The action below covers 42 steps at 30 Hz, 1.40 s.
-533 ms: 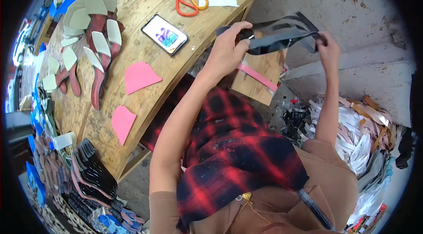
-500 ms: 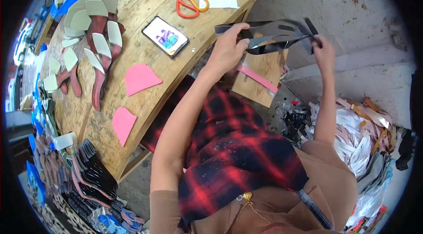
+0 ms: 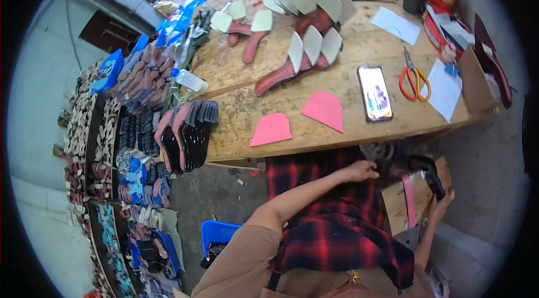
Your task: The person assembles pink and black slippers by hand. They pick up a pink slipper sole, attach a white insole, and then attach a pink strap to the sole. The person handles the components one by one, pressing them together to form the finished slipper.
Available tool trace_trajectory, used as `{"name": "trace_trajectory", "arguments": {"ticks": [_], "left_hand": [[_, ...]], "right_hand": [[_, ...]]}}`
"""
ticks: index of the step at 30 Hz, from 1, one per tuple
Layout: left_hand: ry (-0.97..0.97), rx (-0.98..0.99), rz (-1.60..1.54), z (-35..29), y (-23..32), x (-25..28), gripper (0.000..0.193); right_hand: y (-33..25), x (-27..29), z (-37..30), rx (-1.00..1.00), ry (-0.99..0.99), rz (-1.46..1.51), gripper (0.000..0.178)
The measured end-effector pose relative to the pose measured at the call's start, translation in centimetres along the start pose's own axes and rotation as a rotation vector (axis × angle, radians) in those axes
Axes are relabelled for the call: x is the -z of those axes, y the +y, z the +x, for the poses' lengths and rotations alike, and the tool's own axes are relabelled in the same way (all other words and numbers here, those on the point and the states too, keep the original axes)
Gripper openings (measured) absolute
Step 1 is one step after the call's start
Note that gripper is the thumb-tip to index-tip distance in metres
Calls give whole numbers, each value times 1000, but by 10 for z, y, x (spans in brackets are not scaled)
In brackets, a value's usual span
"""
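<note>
My right hand (image 3: pixel 441 207) grips a looped bundle of black strips (image 3: pixel 431 177) above a small wooden board (image 3: pixel 396 205). Part of the bundle is smeared by motion. A pink strip (image 3: pixel 409 201) lies across that board. In front of the table's near edge, my left hand (image 3: pixel 361 171) is closed with its fingers curled, to the left of the black strips. Whatever it may hold is too small or blurred to make out. Two pink curved cut pieces (image 3: pixel 271 129) (image 3: pixel 324 111) lie on the wooden table (image 3: pixel 230 135) beyond my left arm.
Along the table are a lit phone (image 3: pixel 374 94), orange-handled scissors (image 3: pixel 414 82), paper sheets (image 3: pixel 444 90) and red shoe parts with pale pieces (image 3: pixel 306 62). A white bottle (image 3: pixel 191 81) stands near stacked dark parts (image 3: pixel 188 132). A blue container (image 3: pixel 218 235) sits on the floor.
The view has swung left, showing more shelves. Both hands have come down from holding the black strips stretched between them; the right still holds them, while the left is now apart from the bundle.
</note>
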<state>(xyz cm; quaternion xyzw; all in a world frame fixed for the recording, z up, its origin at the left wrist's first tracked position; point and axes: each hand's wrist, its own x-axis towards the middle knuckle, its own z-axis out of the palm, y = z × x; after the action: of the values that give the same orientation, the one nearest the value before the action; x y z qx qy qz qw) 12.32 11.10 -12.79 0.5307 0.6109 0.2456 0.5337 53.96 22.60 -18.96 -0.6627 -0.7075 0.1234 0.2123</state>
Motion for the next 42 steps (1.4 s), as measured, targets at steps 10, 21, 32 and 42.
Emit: {"name": "trace_trajectory", "arguments": {"ticks": [10,21,32,42], "left_hand": [[93,90,-356,-12,-17,0,43],[120,134,-390,-24,2,-2,42],[-483,460,-1208,-32,63,-51,56],[-304,318,-737,-78,86,-10,23]], "right_hand": [[-59,19,-44,-150,30,-50,69],[-113,-1,-70,-86,-446,26,49],[-237,141,-66,-336,-1189,706,21],[-243,122,-65,-66,-844,744,29]]}}
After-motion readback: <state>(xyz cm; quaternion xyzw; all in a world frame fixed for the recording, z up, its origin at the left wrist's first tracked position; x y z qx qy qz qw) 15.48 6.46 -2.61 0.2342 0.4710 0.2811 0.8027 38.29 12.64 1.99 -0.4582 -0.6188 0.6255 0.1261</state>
